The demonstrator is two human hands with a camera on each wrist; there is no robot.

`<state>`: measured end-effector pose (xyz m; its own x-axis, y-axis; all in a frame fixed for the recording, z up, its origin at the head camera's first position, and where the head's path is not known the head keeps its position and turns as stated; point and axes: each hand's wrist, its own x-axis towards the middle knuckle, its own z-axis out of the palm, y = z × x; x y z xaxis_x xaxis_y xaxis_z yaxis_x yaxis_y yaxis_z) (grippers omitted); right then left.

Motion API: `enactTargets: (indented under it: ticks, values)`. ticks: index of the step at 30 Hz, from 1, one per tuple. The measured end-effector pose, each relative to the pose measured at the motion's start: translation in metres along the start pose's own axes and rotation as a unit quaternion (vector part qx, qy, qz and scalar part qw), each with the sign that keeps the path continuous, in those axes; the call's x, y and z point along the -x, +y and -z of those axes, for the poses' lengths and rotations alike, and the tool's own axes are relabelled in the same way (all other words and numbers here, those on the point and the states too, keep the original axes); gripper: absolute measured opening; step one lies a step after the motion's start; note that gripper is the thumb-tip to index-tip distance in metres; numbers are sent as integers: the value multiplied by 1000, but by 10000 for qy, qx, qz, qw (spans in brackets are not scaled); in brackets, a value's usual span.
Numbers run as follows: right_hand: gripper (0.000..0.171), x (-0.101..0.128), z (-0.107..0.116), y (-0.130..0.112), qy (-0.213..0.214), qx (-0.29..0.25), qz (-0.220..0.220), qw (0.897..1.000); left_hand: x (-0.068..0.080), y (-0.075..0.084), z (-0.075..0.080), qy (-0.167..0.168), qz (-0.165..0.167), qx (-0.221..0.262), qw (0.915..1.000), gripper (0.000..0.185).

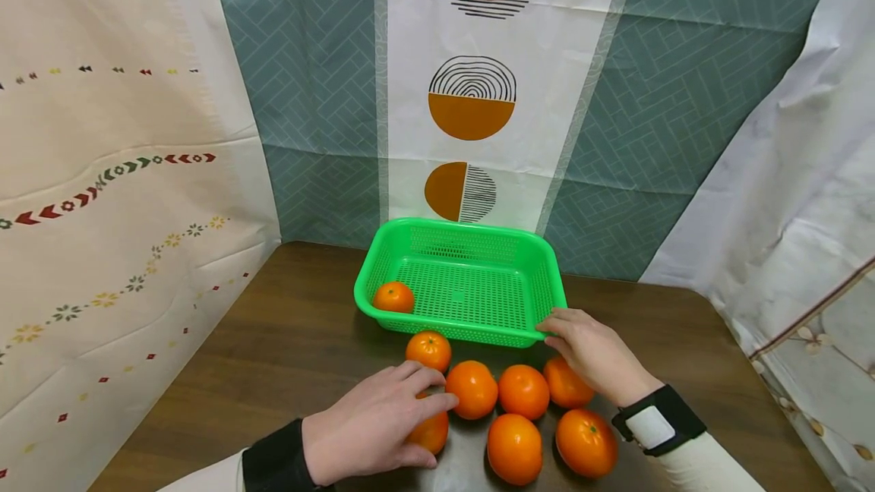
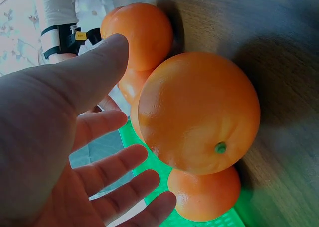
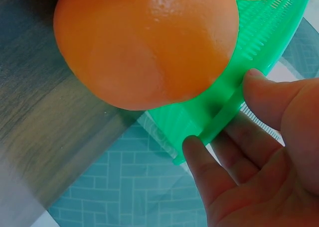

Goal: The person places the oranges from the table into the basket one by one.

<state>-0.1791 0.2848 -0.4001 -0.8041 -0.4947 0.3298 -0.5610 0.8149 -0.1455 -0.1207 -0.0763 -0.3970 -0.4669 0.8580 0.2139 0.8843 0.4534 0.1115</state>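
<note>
A green plastic basket (image 1: 472, 332) with perforated walls stands at the back of the table, with one orange (image 1: 394, 298) in its left front corner. My right hand (image 1: 596, 351) holds the basket's right front corner; in the right wrist view its thumb (image 3: 256, 90) and fingers are at the rim. At the front, my left hand (image 1: 383, 424) reaches over the leftmost near orange (image 1: 432, 431), partly hiding it. Spread fingers (image 2: 119, 167) show beside that orange (image 2: 199, 112) in the left wrist view, not curled round it.
Several more oranges lie loose on the brown table (image 1: 273, 340) before the basket, among them one orange (image 1: 428, 350) close to its front wall and another orange (image 1: 569, 383) below my right hand. A patterned cloth (image 1: 328, 97) hangs behind the basket.
</note>
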Motion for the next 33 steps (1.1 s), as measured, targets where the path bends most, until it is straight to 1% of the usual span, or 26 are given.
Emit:
enactTargets:
  ticks: [4, 10, 28, 33]
  values:
    - [25, 0, 0, -1, 6, 32, -5, 10000, 0, 0, -1, -72, 41, 78, 9999, 64]
    - [25, -1, -1, -1, -12, 39, -32, 10000, 1, 0, -2, -63, 17, 136, 9999, 65]
    - [24, 0, -2, 0, -14, 18, -75, 10000, 3, -2, -9, -51, -113, -49, 9999, 65]
    - [25, 0, -1, 0, -3, 13, -56, 10000, 3, -3, -10, -134, -107, 5, 9999, 64]
